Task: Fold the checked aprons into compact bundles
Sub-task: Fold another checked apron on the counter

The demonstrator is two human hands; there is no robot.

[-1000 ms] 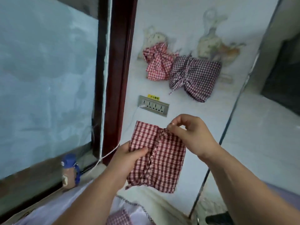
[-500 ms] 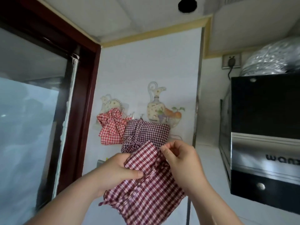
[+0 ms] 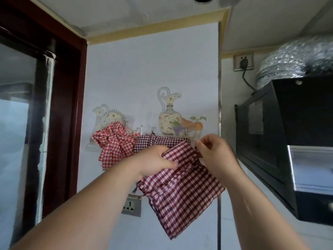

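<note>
A dark red window frame [image 3: 72, 105] stands at the far left; beside it, on the white wall, a bright red checked bundle [image 3: 113, 145] hangs from a hook, and a darker purple checked bundle [image 3: 144, 143] hangs just to its right, partly hidden by the hands; lower down is a grey wall socket [image 3: 131, 206]. The left hand [image 3: 153, 161] holds the folded maroon checked apron [image 3: 180, 195] up in the air in front of the wall, its grip closed round the upper left edge, thumb pressed on the front of the cloth. The right hand [image 3: 216, 156] has its grip pinching the apron's top right corner between thumb and curled fingers. A painted jug decal [image 3: 169, 120] shows above; a black range hood [image 3: 288, 141] fills the right, with a foil duct [image 3: 292, 60] above it.
</note>
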